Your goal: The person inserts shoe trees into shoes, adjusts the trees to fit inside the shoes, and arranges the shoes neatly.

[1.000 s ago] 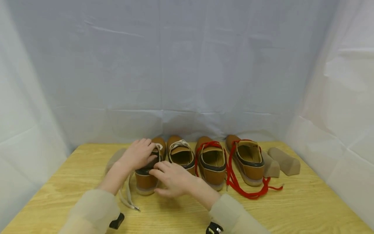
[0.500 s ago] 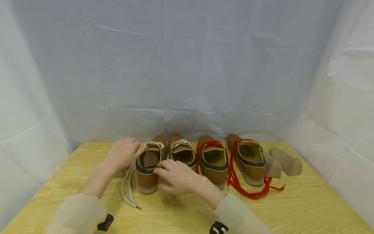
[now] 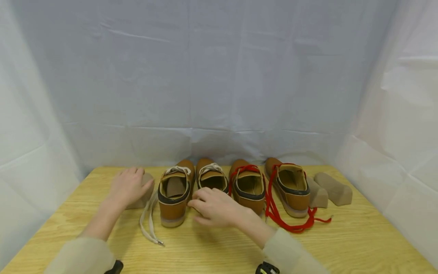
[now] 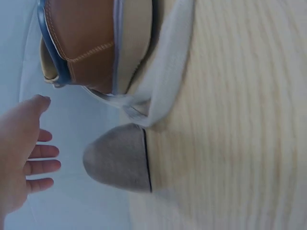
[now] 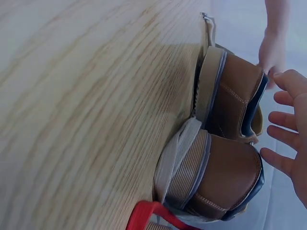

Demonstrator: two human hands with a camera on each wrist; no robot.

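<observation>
Around us hangs a pale blue-white cloth backdrop (image 3: 219, 76), creased, closing in the back and both sides. Below it lies our light wooden worktop (image 3: 342, 243), its grain running left to right.

On the worktop we count four tan shoes in a row at twelve o'clock, heels toward us. The two on the left carry cream laces: the far-left shoe (image 3: 173, 196) and the second shoe (image 3: 210, 177). The two on the right, the third shoe (image 3: 249, 188) and the fourth shoe (image 3: 291, 188), carry red laces (image 3: 291, 224) that trail loose onto the wood toward four o'clock.

We count three beige shoe inserts: one (image 3: 145, 190) at ten o'clock under our left hand, and two at two o'clock, one (image 3: 318, 196) touching the fourth shoe and another (image 3: 333, 189) just beside it. One loose cream lace (image 3: 148, 224) hangs from the far-left shoe and runs toward seven o'clock.

Our left hand (image 3: 128, 186) rests on the ten-o'clock insert, its grip spread, fingers straight. Our right hand (image 3: 213, 207) sits at the heels of the far-left and second shoes, its grip loosely spread and pinching nothing; whether it touches them we cannot tell.
</observation>
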